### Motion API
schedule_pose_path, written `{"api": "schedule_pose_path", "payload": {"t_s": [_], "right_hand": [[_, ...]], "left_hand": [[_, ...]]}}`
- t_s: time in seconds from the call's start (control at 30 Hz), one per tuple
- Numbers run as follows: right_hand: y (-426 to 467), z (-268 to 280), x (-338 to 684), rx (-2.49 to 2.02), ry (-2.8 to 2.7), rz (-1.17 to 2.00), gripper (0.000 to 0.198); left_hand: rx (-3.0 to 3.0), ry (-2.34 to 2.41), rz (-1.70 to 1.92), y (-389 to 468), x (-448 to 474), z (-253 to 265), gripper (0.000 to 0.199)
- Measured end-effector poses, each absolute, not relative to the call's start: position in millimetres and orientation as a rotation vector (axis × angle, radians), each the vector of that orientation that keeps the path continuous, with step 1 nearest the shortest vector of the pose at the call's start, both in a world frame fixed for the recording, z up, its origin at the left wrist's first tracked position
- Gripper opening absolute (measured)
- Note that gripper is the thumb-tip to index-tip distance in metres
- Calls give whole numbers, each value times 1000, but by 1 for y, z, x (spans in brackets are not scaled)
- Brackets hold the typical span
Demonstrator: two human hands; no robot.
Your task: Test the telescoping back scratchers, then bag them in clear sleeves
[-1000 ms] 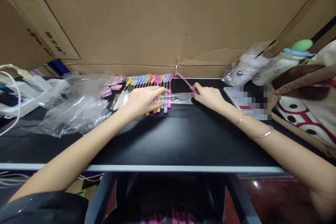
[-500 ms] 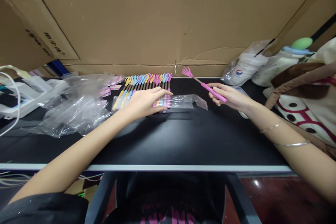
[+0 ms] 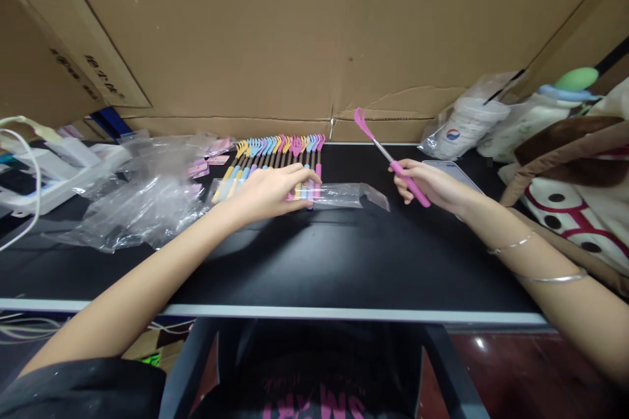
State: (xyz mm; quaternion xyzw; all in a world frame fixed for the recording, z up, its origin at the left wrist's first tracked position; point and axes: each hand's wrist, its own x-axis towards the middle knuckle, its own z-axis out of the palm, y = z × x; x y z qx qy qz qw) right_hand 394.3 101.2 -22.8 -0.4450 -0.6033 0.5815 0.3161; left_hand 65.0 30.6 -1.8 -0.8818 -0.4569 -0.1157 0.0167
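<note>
One pink scratcher point(image 3: 413, 187) in grip of right hand point(image 3: 435, 184), left hand point(image 3: 268, 191) half-spread over plastic sleeve point(image 3: 341, 196), desktop room point(image 3: 344, 265) before front edge point(image 3: 314, 312)

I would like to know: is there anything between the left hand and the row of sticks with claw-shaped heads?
Yes, a clear plastic sleeve lies across the lower part of the row of sticks, partly beneath the left hand. Nothing else visible stands between them.

Here's a vivid pink scratcher point(image 3: 397, 168), silvery in the shaft point(image 3: 382, 149)! The row of scratchers point(image 3: 280, 143) flashes yellow, blue, pink and purple against a black worktop point(image 3: 314, 262).
</note>
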Motion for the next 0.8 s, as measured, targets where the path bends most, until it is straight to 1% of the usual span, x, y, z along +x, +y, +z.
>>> {"api": "schedule_pose_path", "payload": {"t_s": [0.2, 0.27, 0.4, 0.5, 0.67, 0.8], "right_hand": [[103, -18, 405, -1217, -1842, 1301, 27], [103, -14, 407, -1274, -1895, 1253, 26], [104, -11, 408, -1331, -1868, 1178, 16], [104, -11, 410, -1369, -1844, 1188, 19], [103, -8, 415, -1388, -2019, 1189, 27], [99, -3, 412, -1458, -2113, 1133, 22]], "left_hand": [[-2754, -1416, -312, 31, 62, 0, 38], [-2765, -1412, -325, 31, 61, 1, 38], [-2805, -1414, -364, 32, 59, 2, 36], [-2833, -1452, -375, 34, 58, 1, 35], [-2834, -1473, -358, 35, 58, -1, 36], [-2825, -1486, -354, 34, 59, 0, 34]]}}
